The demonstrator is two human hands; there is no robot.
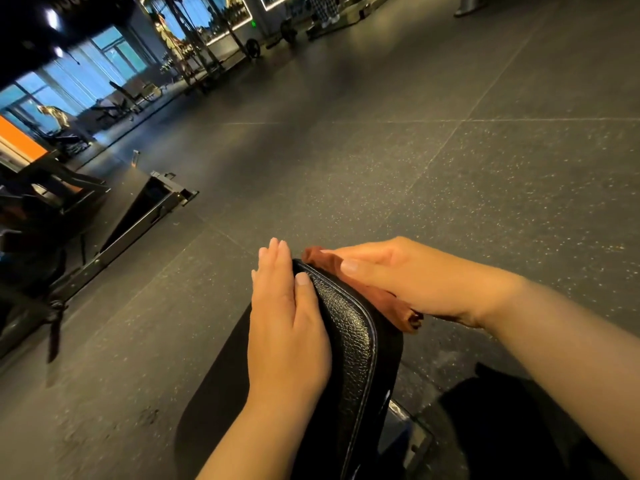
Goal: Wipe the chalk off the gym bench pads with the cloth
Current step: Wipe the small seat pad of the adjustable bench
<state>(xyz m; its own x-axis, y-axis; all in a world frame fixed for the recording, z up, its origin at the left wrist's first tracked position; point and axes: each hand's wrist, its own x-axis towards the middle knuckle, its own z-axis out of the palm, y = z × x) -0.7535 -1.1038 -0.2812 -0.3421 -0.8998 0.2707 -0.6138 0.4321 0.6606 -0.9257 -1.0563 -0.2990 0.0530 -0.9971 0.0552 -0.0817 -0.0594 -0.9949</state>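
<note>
A black leather bench pad [349, 327] with pale stitching rises edge-on in the lower middle of the view. My left hand [287, 320] lies flat against its left face, fingers together, thumb on the top edge. My right hand [398, 278] presses a rust-brown cloth [377, 299] against the pad's right side near the top corner. The cloth shows past my fingertips and under my wrist. No chalk marks are visible on the part of the pad that shows.
Dark speckled rubber floor [450, 168] spreads all around. A black metal machine frame [145, 209] lies on the floor to the left. Racks, benches and weight plates [252, 46] stand far back by the windows. The bench's metal base [405, 420] shows below the pad.
</note>
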